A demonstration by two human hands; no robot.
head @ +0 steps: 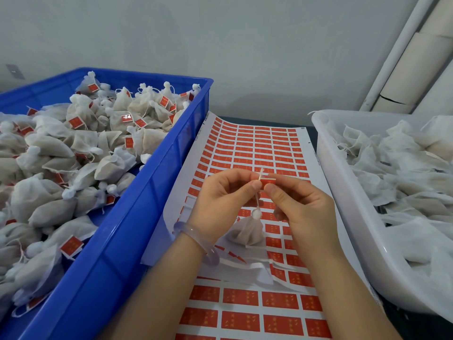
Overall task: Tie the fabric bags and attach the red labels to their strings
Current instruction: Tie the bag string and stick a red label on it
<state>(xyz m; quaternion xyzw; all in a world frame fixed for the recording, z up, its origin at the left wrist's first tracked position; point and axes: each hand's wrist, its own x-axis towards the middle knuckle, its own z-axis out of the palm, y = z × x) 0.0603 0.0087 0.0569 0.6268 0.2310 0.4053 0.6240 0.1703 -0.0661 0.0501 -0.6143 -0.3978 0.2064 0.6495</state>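
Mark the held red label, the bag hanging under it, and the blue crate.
red label (269, 185): head view, visible red face
bag (247, 231): head view, body below the knot
blue crate (157, 182): head view, right wall

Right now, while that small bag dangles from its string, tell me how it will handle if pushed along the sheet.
Probably light: the fabric bag hangs from a thin string pinched by the left hand. Likely soft and floppy, since its cloth gathers in loose folds. It would likely slump and drag rather than roll.
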